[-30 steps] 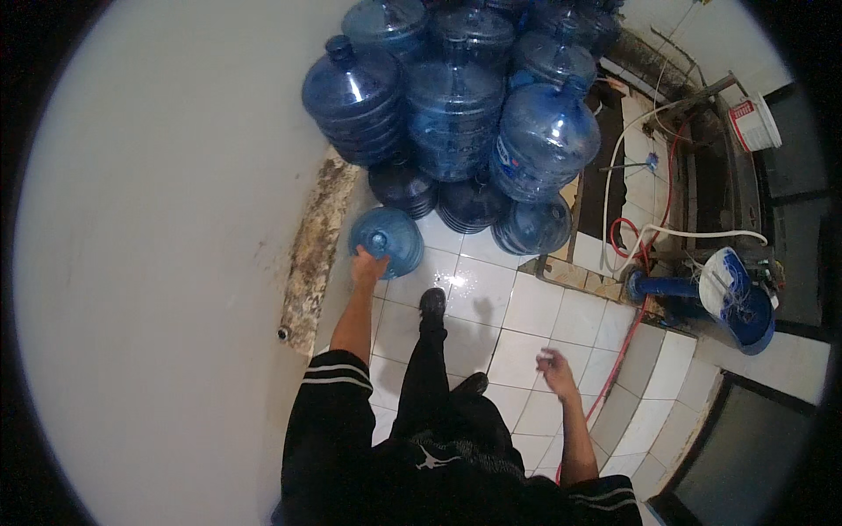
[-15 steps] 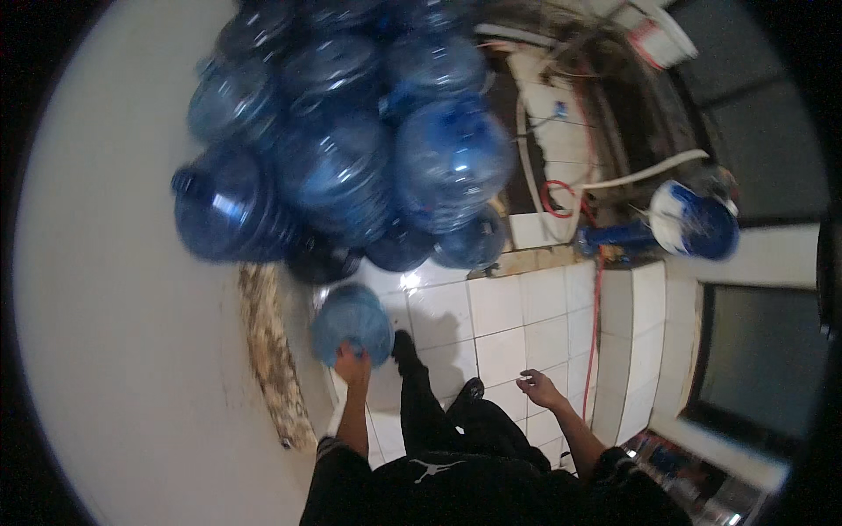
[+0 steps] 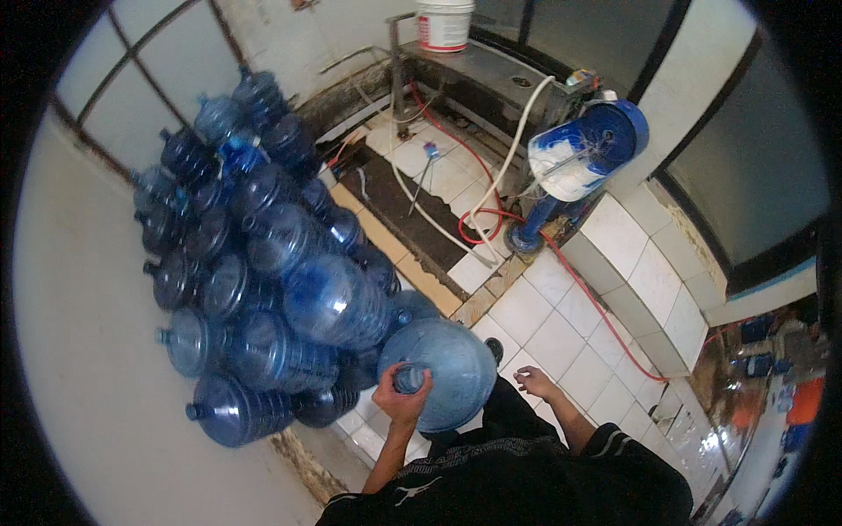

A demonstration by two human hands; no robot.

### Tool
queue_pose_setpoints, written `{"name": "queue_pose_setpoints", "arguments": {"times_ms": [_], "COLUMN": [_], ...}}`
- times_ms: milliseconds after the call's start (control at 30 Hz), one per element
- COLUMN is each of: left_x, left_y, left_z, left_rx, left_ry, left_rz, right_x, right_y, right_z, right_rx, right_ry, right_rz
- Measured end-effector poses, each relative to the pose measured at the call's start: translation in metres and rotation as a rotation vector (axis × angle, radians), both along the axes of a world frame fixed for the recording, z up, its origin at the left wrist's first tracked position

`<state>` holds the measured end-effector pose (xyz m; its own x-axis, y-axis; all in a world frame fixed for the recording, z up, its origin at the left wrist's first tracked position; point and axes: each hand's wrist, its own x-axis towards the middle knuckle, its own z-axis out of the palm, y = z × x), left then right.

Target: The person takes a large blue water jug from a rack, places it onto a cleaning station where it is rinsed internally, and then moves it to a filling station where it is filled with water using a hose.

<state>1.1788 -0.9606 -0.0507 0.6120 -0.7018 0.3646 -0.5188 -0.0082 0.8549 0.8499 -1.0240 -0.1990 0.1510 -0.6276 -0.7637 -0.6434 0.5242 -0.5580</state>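
My left hand grips the neck of a pale blue, translucent water jug, held close in front of me with its top toward the camera. To the right of the jug, my right hand is held in the air with fingers apart and loosely bent, holding nothing. Just beyond and left of the held jug is a stacked pile of blue jugs, several of them lying tilted with their necks pointing left. My legs are mostly hidden behind the jug and my dark shirt.
A tiled step runs along the right, beside a red hose. At the back are a metal bench carrying a white bucket, a blue-and-white tub on a blue stand, and loose pale hoses. A wall borders the left.
My left hand has raised the jug from beside my foot to closer in front of me. The view has turned, bringing more of the pile, bench and back wall into sight.
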Motion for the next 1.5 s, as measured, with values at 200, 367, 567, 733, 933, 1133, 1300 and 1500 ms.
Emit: {"name": "queue_pose_setpoints", "arguments": {"times_ms": [200,367,567,733,933,1133,1300,1500], "left_x": [-0.066,-0.098,-0.114,-0.136,-0.154,-0.156,-0.151,-0.166], "left_y": [-0.161,-0.272,-0.384,-0.482,-0.611,-0.707,-0.752,-0.786], "left_z": [0.067,0.109,0.103,0.113,0.075,0.047,0.049,0.005], "left_rx": [-0.151,-0.207,-0.206,-0.061,0.178,0.527,0.577,0.785], "left_ry": [0.018,0.285,0.438,0.507,0.504,0.648,0.690,0.648], "left_rz": [-0.277,-0.285,-0.221,-0.297,-0.693,-1.239,-1.470,-1.597], "right_x": [-0.056,-0.125,-0.134,-0.138,-0.112,-0.034,0.019,0.103], "right_y": [-0.079,-0.136,-0.234,-0.282,-0.288,-0.257,-0.258,-0.279], "right_z": [-0.051,-0.049,0.016,0.029,0.044,0.059,0.098,0.133], "right_rx": [-0.056,0.178,-0.147,-0.351,-0.348,-0.253,-0.402,-0.214], "right_ry": [-0.044,-0.420,-0.735,-0.514,-0.265,0.172,0.357,0.514], "right_rz": [-0.550,-0.823,-0.989,-1.309,-1.547,-1.988,-2.135,-2.297]}}
